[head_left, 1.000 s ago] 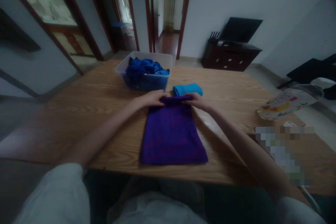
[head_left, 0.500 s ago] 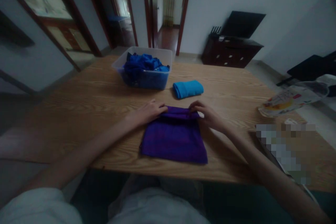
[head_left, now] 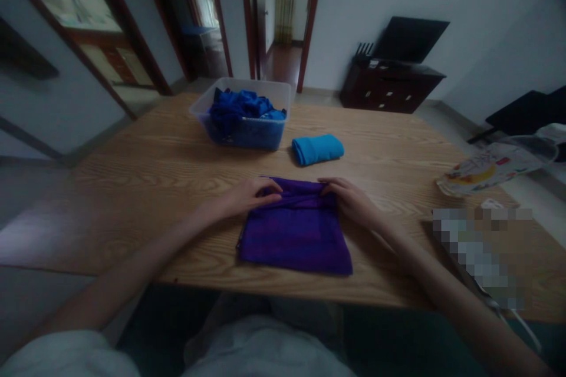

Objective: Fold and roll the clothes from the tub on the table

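A purple cloth (head_left: 294,241) lies folded into a rough square near the table's front edge, its far edge bunched in a small fold. My left hand (head_left: 252,195) grips the cloth's far left corner, thumb and fingers on either side of the fold. At the far right corner, my right hand (head_left: 347,197) has its fingers closed on the same fold. Beyond the cloth sits a rolled light blue cloth (head_left: 317,149), touched by neither hand.
A clear plastic bin (head_left: 283,94) with blue cloths (head_left: 247,109) stands at the table's back left. On the right are a plastic package (head_left: 481,171) and a blurred-out flat item (head_left: 477,259) with a cable. The wooden table (head_left: 132,188) extends around them.
The far edge of the purple cloth has shifted and looks more crumpled. My left hand has moved slightly left and down, with its thumb now spread below the fold.
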A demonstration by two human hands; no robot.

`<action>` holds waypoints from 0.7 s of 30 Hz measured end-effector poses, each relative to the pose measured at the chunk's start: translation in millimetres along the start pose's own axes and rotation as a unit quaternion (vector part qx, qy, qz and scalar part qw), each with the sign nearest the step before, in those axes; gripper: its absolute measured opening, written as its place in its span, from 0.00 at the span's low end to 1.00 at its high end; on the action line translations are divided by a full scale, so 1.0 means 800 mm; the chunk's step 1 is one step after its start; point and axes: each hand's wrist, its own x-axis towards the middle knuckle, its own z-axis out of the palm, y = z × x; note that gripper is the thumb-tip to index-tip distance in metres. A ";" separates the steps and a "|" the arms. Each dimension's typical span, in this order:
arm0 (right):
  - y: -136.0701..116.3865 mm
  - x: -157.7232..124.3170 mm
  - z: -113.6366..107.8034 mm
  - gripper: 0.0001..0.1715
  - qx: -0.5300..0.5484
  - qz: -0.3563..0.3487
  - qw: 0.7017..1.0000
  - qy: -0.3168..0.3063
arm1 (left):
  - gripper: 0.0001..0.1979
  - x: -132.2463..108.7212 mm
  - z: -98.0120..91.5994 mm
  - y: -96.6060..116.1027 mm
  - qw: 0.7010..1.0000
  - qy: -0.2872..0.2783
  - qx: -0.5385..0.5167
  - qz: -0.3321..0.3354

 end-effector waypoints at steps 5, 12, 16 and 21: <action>-0.028 0.002 -0.024 0.26 -0.054 -0.024 0.997 -0.046 | 0.27 0.010 0.019 -0.025 0.988 0.029 0.153 -0.020; -0.036 -0.008 0.010 0.36 -0.117 -0.025 0.989 -0.088 | 0.22 0.024 0.025 -0.048 0.992 0.067 0.103 0.021; -0.036 -0.009 0.015 0.26 -0.174 -0.029 0.983 -0.046 | 0.18 0.015 0.015 -0.019 0.983 0.075 0.157 0.055; -0.051 0.001 0.008 0.13 -0.237 -0.042 0.970 -0.046 | 0.15 -0.002 0.019 0.006 0.969 0.010 0.223 0.106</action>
